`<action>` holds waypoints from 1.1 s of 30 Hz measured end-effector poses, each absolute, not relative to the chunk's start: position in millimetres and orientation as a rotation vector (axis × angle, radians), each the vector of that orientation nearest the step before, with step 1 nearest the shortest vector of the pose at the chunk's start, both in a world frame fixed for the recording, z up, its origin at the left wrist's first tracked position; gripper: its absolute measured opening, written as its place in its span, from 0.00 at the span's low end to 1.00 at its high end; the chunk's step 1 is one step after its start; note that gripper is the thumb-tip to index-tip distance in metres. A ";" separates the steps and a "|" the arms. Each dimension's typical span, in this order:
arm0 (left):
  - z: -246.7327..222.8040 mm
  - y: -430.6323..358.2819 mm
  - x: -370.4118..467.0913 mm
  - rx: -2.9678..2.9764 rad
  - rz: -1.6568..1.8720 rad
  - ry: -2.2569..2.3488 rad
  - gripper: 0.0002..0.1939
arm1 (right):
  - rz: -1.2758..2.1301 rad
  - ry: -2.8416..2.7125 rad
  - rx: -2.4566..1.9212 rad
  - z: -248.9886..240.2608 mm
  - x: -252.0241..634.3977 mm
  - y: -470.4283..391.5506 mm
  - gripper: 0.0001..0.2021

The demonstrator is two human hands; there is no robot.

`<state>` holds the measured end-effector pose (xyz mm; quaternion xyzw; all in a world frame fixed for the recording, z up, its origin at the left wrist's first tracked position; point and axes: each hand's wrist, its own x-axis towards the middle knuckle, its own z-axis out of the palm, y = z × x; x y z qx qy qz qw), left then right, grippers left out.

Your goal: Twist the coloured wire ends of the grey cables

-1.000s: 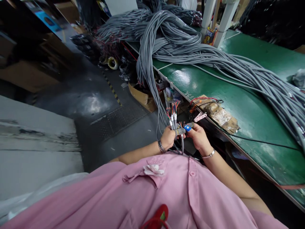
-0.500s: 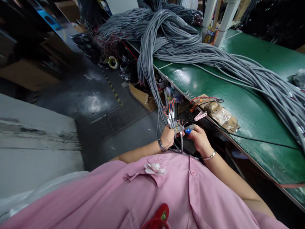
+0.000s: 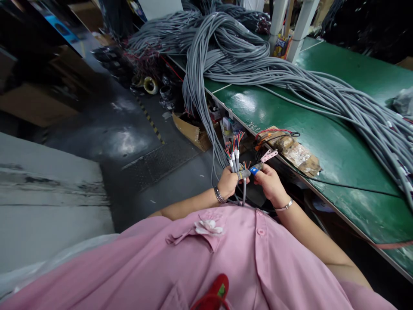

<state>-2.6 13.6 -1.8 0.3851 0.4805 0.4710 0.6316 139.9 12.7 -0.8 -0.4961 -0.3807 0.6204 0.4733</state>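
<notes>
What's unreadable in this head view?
All head view:
Blue item: too small to identify, partly covered by the right hand.
Left hand: palm side hidden by its own back.
Colored wire ends: too small to count.
Gray cable bundle: cut off by right edge.
Red object: cut off by bottom edge.

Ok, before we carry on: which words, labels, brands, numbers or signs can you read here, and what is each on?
No text reads clearly.
Printed packet by the white posts: bold lettering, too blurred to quote.
Held blue piece: pale mark, too small to read.
White collars on the held cables: no lettering can be made out.
Pink shirt: stitching above the white flower, unreadable.
</notes>
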 end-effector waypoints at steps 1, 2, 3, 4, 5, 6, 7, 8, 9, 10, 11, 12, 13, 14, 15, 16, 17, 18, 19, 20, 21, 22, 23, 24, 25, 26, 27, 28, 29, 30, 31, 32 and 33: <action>-1.7 13.4 -2.6 0.875 1.077 1.101 0.14 | 1.529 -0.911 -1.191 -1.7 139.9 11.2 0.14; -1.9 13.1 -2.7 0.871 1.082 1.102 0.14 | 1.543 -0.885 -1.165 -2.9 139.8 9.5 0.13; -2.2 12.9 -2.8 0.870 1.091 1.100 0.15 | 1.559 -0.857 -1.136 -4.3 139.7 7.7 0.13; -2.7 12.5 -2.9 0.870 1.105 1.099 0.15 | 1.580 -0.829 -1.107 -5.9 139.5 5.9 0.12; -3.3 12.2 -3.1 0.872 1.119 1.100 0.15 | 1.603 -0.802 -1.081 -7.4 139.2 4.5 0.12; -4.0 11.8 -3.4 0.873 1.134 1.104 0.15 | 1.623 -0.780 -1.061 -8.6 138.9 3.4 0.12; -4.6 11.6 -3.8 0.874 1.146 1.107 0.15 | 1.640 -0.761 -1.049 -9.5 138.5 2.8 0.13; -5.0 11.5 -4.3 0.878 1.155 1.109 0.15 | 1.650 -0.746 -1.048 -9.9 138.0 2.9 0.13; -5.3 11.5 -5.0 0.883 1.155 1.104 0.15 | 1.654 -0.734 -1.053 -9.7 137.5 3.5 0.13; -5.3 11.7 -5.7 0.891 1.142 1.090 0.15 | 1.651 -0.725 -1.063 -9.1 137.0 4.8 0.13; -5.1 12.1 -6.3 0.905 1.115 1.068 0.15 | 1.644 -0.719 -1.076 -8.2 136.4 6.5 0.12; -4.7 12.5 -6.9 0.923 1.076 1.044 0.15 | 1.637 -0.714 -1.087 -7.2 135.9 8.5 0.12; -4.2 13.1 -7.3 0.942 1.032 1.020 0.15 | 1.635 -0.713 -1.093 -6.4 135.6 10.6 0.12; -3.6 13.7 -7.4 0.958 0.992 0.999 0.16 | 1.638 -0.713 -1.090 -5.9 135.5 12.5 0.12; -3.1 14.2 -7.4 0.967 0.964 0.983 0.15 | 1.649 -0.710 -1.075 -6.0 135.9 13.9 0.11; -2.7 14.7 -7.3 0.966 0.952 0.972 0.15 | 1.664 -0.704 -1.049 -6.6 136.7 14.6 0.11; -2.5 15.1 -7.0 0.955 0.953 0.964 0.15 | 1.680 -0.693 -1.013 -7.7 138.1 14.6 0.10; -2.4 15.5 -6.8 0.938 0.961 0.960 0.14 | 1.694 -0.679 -0.972 -9.0 140.0 13.8 0.09; -2.6 15.7 -6.7 0.925 0.971 0.961 0.13 | 1.706 -0.662 -0.931 -10.4 142.2 12.4 0.09; -2.8 15.8 -6.7 0.917 0.979 0.965 0.13 | 1.718 -0.649 -0.898 -11.4 144.6 10.6 0.09; -3.1 15.9 -6.8 0.916 0.982 0.972 0.13 | 1.729 -0.644 -0.873 -12.0 146.9 8.6 0.09; -3.4 15.9 -6.9 0.920 0.981 0.978 0.14 | 1.739 -0.646 -0.858 -11.9 148.8 6.9 0.10; -3.6 16.0 -7.0 0.926 0.980 0.983 0.15 | 1.747 -0.654 -0.850 -11.1 150.1 5.5 0.12; -3.7 16.1 -6.9 0.930 0.980 0.986 0.15 | 1.750 -0.665 -0.849 -9.8 150.6 4.6 0.13; -3.5 16.2 -6.8 0.932 0.977 0.986 0.15 | 1.748 -0.678 -0.855 -8.1 150.4 4.5 0.14; -3.2 16.3 -6.6 0.934 0.973 0.983 0.15 | 1.740 -0.690 -0.865 -6.4 149.4 4.9 0.14; -2.7 16.5 -6.2 0.938 0.970 0.979 0.15 | 1.727 -0.697 -0.881 -5.0 148.0 5.7 0.14; -2.2 16.6 -5.8 0.943 0.967 0.975 0.15 | 1.707 -0.698 -0.902 -3.9 146.4 6.9 0.14; -1.7 16.6 -5.4 0.949 0.965 0.971 0.15 | 1.684 -0.695 -0.924 -3.4 144.7 8.0 0.15; -1.3 16.6 -5.1 0.955 0.963 0.967 0.15 | 1.661 -0.688 -0.945 -3.3 143.3 9.0 0.15; -1.2 16.4 -4.8 0.959 0.964 0.963 0.16 | 1.641 -0.677 -0.964 -3.8 142.2 9.8 0.15; -1.3 16.0 -4.6 0.961 0.969 0.960 0.16 | 1.624 -0.664 -0.979 -4.5 141.5 10.1 0.15; -1.8 15.6 -4.6 0.960 0.974 0.956 0.16 | 1.612 -0.651 -0.991 -5.4 141.0 10.1 0.15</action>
